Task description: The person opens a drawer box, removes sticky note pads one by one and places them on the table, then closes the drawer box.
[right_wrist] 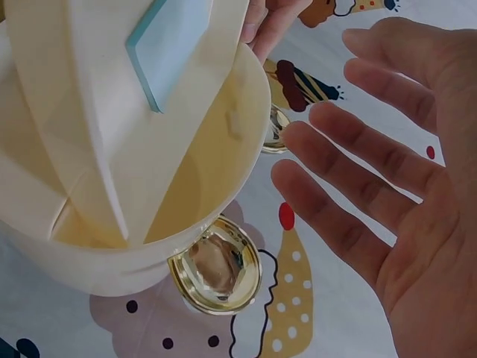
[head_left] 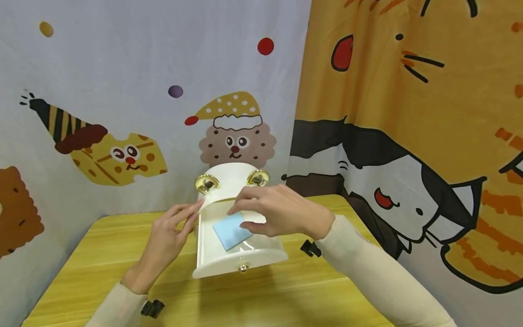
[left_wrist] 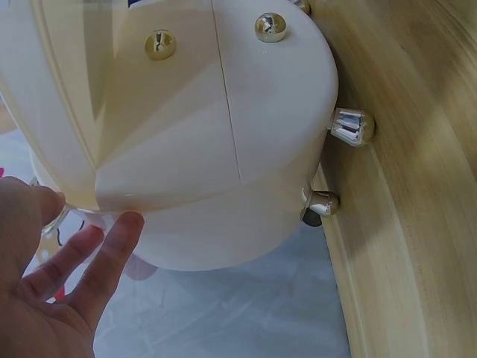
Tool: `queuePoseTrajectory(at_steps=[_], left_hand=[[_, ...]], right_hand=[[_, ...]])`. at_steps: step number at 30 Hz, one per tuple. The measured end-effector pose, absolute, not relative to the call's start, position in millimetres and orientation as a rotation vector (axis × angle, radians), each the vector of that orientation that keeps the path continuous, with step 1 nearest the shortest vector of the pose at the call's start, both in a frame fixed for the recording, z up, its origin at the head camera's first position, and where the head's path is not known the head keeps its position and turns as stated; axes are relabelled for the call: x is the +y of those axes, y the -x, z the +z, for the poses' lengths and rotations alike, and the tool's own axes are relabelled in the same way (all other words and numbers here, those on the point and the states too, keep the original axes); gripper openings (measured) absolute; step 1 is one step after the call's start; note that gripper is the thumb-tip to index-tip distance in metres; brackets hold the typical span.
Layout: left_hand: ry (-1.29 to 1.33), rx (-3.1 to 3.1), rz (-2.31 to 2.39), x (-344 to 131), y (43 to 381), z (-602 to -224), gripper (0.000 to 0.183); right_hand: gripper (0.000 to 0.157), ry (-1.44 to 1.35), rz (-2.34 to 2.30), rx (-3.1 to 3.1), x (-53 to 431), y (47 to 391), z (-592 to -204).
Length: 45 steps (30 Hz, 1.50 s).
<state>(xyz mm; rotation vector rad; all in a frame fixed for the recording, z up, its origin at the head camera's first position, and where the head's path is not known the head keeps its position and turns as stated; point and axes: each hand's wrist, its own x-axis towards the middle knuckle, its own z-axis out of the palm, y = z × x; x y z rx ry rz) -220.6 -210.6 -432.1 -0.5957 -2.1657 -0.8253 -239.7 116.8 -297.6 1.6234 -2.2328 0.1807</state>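
A white rounded box (head_left: 230, 175), topped by two gold bell-like pieces, stands on the table with its drawer (head_left: 261, 257) pulled out toward me. Flat in the drawer lies a light blue pad of paper (head_left: 230, 232), partly behind my right hand in the head view. My left hand (head_left: 165, 236) touches the box's left side near the drawer opening, fingers extended along the edge. Over the drawer hovers my right hand (head_left: 282, 211), fingers spread and gently bent. The right wrist view shows a gap between those fingers and the blue pad (right_wrist: 170, 52).
The yellow wood-grain table (head_left: 122, 254) reaches to a cartoon-printed cloth (head_left: 122, 59) close behind the box. Gold knobs (left_wrist: 159, 45) sit on the box's front, and short metallic feet (left_wrist: 352, 127) hold it up. One gold bell (right_wrist: 218, 266) projects near the drawer opening.
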Motion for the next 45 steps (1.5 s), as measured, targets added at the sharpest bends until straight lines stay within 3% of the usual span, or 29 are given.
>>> queuePoseTrajectory(at_steps=[23, 45], left_hand=[[0.593, -2.185, -0.838, -208, 220, -433, 0.052], [0.591, -2.177, -0.831, -210, 220, -433, 0.052]], right_hand=[[0.047, -1.763, 0.026, -2.525, 89, 254, -296], [0.046, -1.822, -0.044, -2.67, 70, 262, -306]])
